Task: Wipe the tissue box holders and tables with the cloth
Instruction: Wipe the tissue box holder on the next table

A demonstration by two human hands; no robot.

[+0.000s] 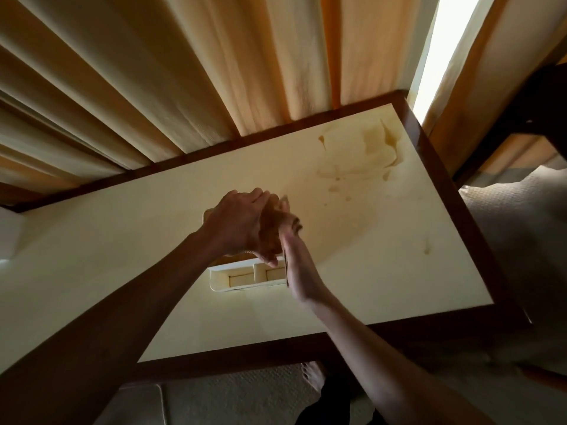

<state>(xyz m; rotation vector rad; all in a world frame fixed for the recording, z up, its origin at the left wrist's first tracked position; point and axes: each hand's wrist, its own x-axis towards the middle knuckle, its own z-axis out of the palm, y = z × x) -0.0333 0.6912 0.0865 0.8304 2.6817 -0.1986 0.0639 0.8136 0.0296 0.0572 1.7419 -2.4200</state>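
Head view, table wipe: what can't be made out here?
- Cloth: blurred and bunched between the hands; its extent is unclear.
- Tissue box holder: far part hidden behind the left hand.
- Right hand: fingertips motion-blurred, grip unclear.
- Table: left end cut off by the left forearm.

- Cloth (276, 223): tan, bunched, held up above the worktop.
- Tissue box holder (245, 279): cream, compartmented, set mid-worktop, partly hidden.
- Worktop (383, 240): cream, dark wood border, brown stains at far right corner.
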